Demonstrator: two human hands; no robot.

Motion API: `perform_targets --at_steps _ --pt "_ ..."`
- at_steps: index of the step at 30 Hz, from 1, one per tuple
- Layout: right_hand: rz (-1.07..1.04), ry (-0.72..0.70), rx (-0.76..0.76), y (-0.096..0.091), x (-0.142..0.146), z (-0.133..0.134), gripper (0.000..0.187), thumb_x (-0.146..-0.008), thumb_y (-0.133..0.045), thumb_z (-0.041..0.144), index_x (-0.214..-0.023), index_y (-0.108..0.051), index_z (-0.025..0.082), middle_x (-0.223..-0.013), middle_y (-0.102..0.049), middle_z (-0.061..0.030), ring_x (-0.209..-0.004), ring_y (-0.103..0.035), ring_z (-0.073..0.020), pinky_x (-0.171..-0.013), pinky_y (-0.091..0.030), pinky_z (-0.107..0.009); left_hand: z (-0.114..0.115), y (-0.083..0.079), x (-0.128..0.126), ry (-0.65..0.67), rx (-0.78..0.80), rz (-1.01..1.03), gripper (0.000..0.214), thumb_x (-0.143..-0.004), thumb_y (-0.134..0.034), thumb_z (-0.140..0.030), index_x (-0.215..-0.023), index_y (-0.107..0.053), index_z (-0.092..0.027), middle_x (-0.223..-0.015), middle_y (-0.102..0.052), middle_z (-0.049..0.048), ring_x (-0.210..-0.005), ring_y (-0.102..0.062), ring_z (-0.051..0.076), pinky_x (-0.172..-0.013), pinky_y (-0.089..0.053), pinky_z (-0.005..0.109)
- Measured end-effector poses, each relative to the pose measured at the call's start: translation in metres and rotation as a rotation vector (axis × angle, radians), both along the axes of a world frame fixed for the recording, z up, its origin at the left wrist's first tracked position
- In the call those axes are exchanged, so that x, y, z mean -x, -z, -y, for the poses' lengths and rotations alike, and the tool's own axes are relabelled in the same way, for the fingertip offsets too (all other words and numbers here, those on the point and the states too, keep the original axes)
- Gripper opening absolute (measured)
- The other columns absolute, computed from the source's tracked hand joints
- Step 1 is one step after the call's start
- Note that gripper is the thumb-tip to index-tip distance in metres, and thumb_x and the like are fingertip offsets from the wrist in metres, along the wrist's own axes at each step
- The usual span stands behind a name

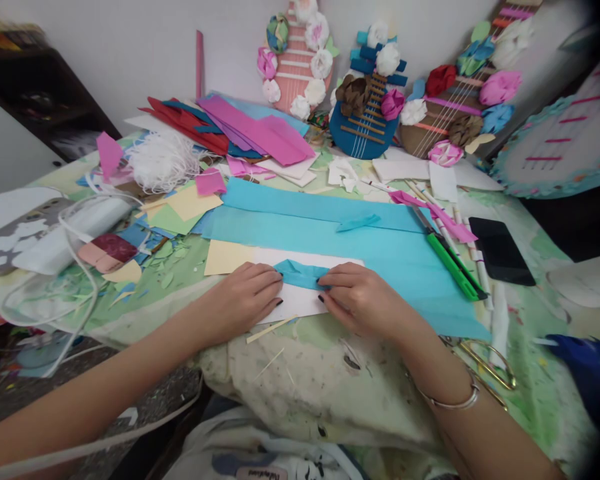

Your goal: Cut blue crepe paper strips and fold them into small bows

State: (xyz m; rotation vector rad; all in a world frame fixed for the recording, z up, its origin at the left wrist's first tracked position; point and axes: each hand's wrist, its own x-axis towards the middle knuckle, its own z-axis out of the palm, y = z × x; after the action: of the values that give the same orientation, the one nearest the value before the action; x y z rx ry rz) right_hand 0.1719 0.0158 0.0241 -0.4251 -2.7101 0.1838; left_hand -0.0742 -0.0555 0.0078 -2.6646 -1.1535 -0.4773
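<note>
Both my hands pinch a small folded piece of light blue crepe paper (300,273) that lies on a white sheet (300,300). My left hand (247,293) holds its left end with curled fingers. My right hand (360,297) grips its right end, fingertips pressed on the fold. A large sheet of the same blue paper (380,247) spreads just beyond, with a small blue scrap (357,222) on it. A pale yellow card (227,257) lies beside the white sheet.
A green utility knife (453,263) and a black phone (500,250) lie to the right, gold scissors (490,363) nearer me. Coloured paper piles (250,130), white shreds (163,160) and flower-covered paper guitars (365,100) fill the back. A glue gun (55,233) sits left.
</note>
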Motion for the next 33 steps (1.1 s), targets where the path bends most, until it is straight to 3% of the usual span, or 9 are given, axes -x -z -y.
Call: perform_targets --at_steps 8,11,17,26,33 --pt "0.023 0.05 -0.029 -0.002 -0.001 0.002 0.025 -0.089 -0.049 0.016 -0.073 -0.067 0.013 -0.08 -0.071 -0.0098 -0.074 -0.064 -0.0193 -0.076 -0.048 -0.036 0.002 -0.002 -0.002 0.009 -0.09 -0.015 0.021 -0.094 -0.049 -0.019 -0.099 -0.063 -0.005 -0.101 -0.068 0.0156 -0.099 -0.061 0.025 -0.089 -0.051 0.041" --pt "0.082 0.057 -0.014 -0.003 0.001 0.002 0.019 -0.09 -0.047 0.016 -0.083 -0.065 0.014 -0.076 -0.067 -0.0088 -0.076 -0.06 -0.0196 -0.076 -0.044 -0.036 0.002 -0.003 -0.002 0.003 -0.039 -0.052 0.024 -0.096 -0.045 -0.02 -0.109 -0.06 -0.007 -0.102 -0.067 0.0138 -0.098 -0.059 0.024 -0.09 -0.049 0.04" --pt "0.156 0.032 -0.026 -0.004 0.002 0.002 0.024 -0.092 -0.049 0.022 -0.111 -0.062 0.016 -0.096 -0.062 -0.012 -0.093 -0.051 -0.0233 -0.079 -0.038 -0.037 0.0 -0.007 -0.003 -0.072 0.1 -0.163 0.033 -0.095 -0.047 -0.028 -0.126 -0.054 -0.019 -0.105 -0.061 0.0126 -0.101 -0.053 0.027 -0.091 -0.045 0.044" --pt "0.152 0.039 0.032 0.0 0.004 0.002 0.026 -0.094 -0.047 0.026 -0.112 -0.064 0.017 -0.101 -0.058 -0.0117 -0.096 -0.048 -0.0232 -0.082 -0.037 -0.038 -0.01 -0.01 0.002 -0.05 0.161 -0.22 0.039 -0.093 -0.049 -0.036 -0.13 -0.05 -0.027 -0.112 -0.056 0.0114 -0.101 -0.048 0.029 -0.089 -0.042 0.045" --pt "0.094 0.037 0.036 -0.001 0.001 -0.001 0.025 -0.095 -0.046 0.025 -0.101 -0.069 0.018 -0.096 -0.06 -0.0109 -0.093 -0.05 -0.0219 -0.081 -0.037 -0.037 -0.015 -0.01 0.006 0.005 0.167 -0.173 0.036 -0.094 -0.047 -0.037 -0.127 -0.052 -0.024 -0.113 -0.054 0.0123 -0.102 -0.046 0.029 -0.09 -0.041 0.045"
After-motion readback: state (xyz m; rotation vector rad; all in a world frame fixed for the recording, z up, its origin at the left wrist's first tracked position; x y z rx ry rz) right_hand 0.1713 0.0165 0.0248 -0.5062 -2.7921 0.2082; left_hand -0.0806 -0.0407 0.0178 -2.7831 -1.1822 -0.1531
